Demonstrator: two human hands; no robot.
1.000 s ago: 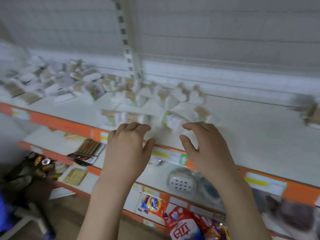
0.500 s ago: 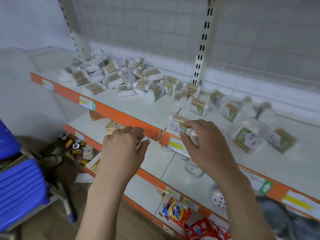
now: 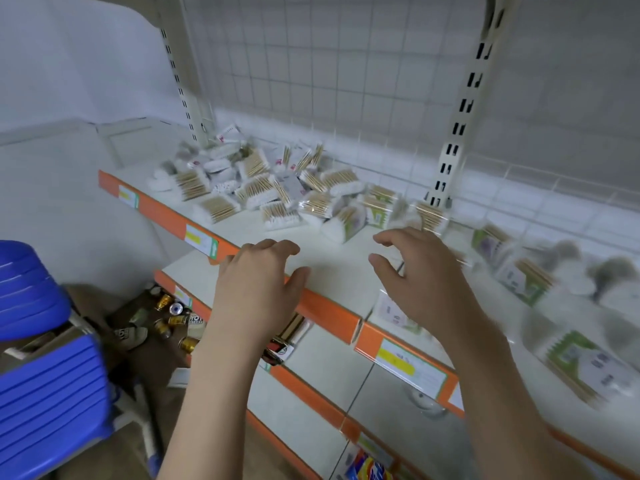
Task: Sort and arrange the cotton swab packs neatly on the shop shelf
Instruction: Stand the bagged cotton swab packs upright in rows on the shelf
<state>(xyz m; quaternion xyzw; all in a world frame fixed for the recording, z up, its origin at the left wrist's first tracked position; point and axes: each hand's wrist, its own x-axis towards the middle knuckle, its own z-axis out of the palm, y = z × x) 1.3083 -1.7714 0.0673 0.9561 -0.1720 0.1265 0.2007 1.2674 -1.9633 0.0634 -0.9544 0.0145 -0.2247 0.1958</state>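
Two empty hands (image 3: pixel 339 289) hover before one heaped pile of swab packs (image 3: pixel 270 188).

Head view, looking forward and down at a shelf (image 3: pixel 332 268)

One camera only, worn on the head, so no second view overlaps it. It faces the shelf at an angle, close enough that both forearms fill the lower frame. The left hand (image 3: pixel 258 289) and right hand (image 3: pixel 420 285) sit mid-frame; packs (image 3: pixel 256 188) lie beyond them, lower shelves beneath, blurred packs right of the right hand.
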